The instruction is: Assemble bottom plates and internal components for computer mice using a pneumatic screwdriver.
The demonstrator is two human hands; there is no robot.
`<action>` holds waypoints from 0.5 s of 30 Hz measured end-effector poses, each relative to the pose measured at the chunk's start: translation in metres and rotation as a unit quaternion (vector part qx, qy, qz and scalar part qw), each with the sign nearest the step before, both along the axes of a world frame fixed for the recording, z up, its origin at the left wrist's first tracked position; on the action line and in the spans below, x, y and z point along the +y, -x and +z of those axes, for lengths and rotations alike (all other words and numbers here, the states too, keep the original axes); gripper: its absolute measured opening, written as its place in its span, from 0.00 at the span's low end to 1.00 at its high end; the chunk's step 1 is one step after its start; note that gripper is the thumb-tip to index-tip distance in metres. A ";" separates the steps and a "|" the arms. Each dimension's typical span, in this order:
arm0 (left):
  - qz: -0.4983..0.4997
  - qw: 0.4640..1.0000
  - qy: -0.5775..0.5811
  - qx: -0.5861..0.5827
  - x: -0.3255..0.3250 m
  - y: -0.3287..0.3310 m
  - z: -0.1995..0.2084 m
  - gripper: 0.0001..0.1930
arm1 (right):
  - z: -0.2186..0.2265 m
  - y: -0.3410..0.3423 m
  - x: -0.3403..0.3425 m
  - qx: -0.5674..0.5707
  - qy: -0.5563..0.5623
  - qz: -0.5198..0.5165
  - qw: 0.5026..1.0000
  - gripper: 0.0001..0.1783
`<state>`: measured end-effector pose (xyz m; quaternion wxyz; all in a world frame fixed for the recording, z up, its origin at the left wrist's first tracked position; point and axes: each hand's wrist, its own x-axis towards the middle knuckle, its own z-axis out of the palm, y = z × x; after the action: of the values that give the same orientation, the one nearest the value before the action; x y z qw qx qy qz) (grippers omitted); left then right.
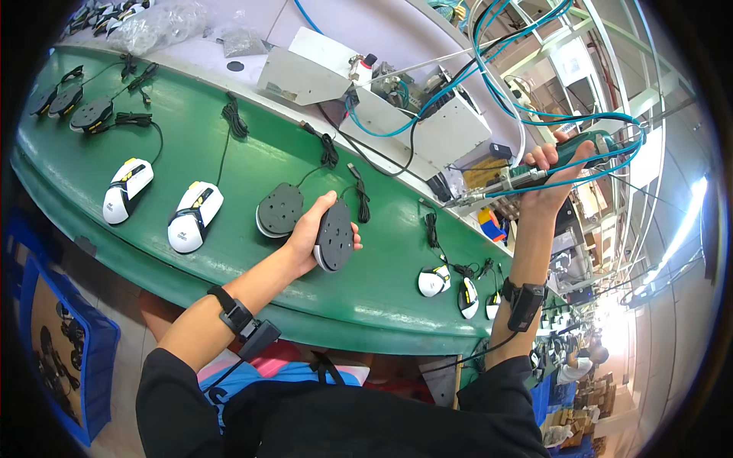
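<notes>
A wired computer mouse (334,237) is gripped in my left hand (308,229), its dark underside with small holes turned up. Just left of it, a second mouse (280,208) lies bottom-up on the green bench, its cable running back. My right hand (557,183) is raised at the right, its fingers wrapped around a green power screwdriver (586,146). Blue hoses and a metal guide run along the screwdriver, and its tip points left over the back of the bench, apart from the held mouse.
White-and-black mice (195,217) with bundled cables stand right side up on the green bench (252,294), left and right of me. A screw feeder (405,99) with white panels sits behind. Blue hoses (550,120) hang at upper right. A blue bin (99,366) stands lower left; another person (580,366) is far right.
</notes>
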<state>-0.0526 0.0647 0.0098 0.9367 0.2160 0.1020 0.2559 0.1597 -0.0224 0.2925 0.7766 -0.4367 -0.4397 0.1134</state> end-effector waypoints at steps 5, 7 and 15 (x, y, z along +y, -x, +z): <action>0.000 1.000 0.000 0.014 0.000 0.006 0.004 0.27 | -0.001 0.008 0.003 0.000 -0.001 0.008 1.000 0.31; -0.008 1.000 -0.008 0.016 0.001 0.006 0.006 0.26 | 0.001 0.000 0.001 0.005 -0.005 0.019 1.000 0.31; -0.033 0.999 -0.005 0.014 -0.008 -0.009 0.008 0.25 | 0.009 -0.032 -0.003 -0.019 -0.017 -0.015 1.000 0.32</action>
<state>-0.0437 0.0568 0.0174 0.9421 0.2275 0.1064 0.2220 0.1917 -0.0251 0.3016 0.7768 -0.4319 -0.4501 0.0861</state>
